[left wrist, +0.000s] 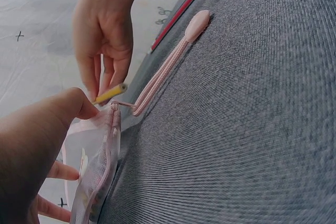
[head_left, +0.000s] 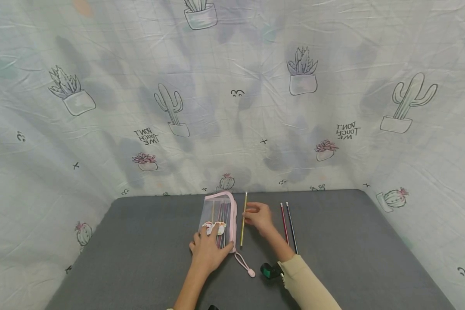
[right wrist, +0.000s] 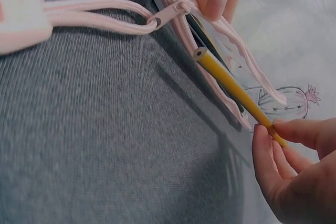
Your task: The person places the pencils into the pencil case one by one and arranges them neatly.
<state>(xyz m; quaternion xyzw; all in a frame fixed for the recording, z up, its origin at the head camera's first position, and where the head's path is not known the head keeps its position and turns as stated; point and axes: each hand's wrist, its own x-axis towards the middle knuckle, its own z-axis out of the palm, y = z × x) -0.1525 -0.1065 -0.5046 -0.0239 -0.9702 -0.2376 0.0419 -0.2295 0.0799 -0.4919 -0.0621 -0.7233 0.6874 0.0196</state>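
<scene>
A clear pencil case (head_left: pixel 234 224) with pink zipper trim lies on the table, its zipper parted in the right wrist view. Several pencils show through its clear side. My left hand (head_left: pixel 208 250) holds the case near its front end, thumb at the zipper edge (left wrist: pixel 107 153) and fingers spread over the top. Just right of the case, my right hand (head_left: pixel 259 217) pinches a yellow pencil (head_left: pixel 243 228) between thumb and fingers. The pencil's unsharpened end (right wrist: pixel 200 53) points back toward the zipper pull (right wrist: pixel 170 14), above the opening.
To the right of my right hand lie a red pencil (head_left: pixel 284 224) and a dark blue pencil (head_left: pixel 292 226). A pink cord with a tag (head_left: pixel 251 272) hangs off the zipper pull onto the grey table (head_left: pixel 147 258). Behind stands a patterned cloth (head_left: pixel 232 129).
</scene>
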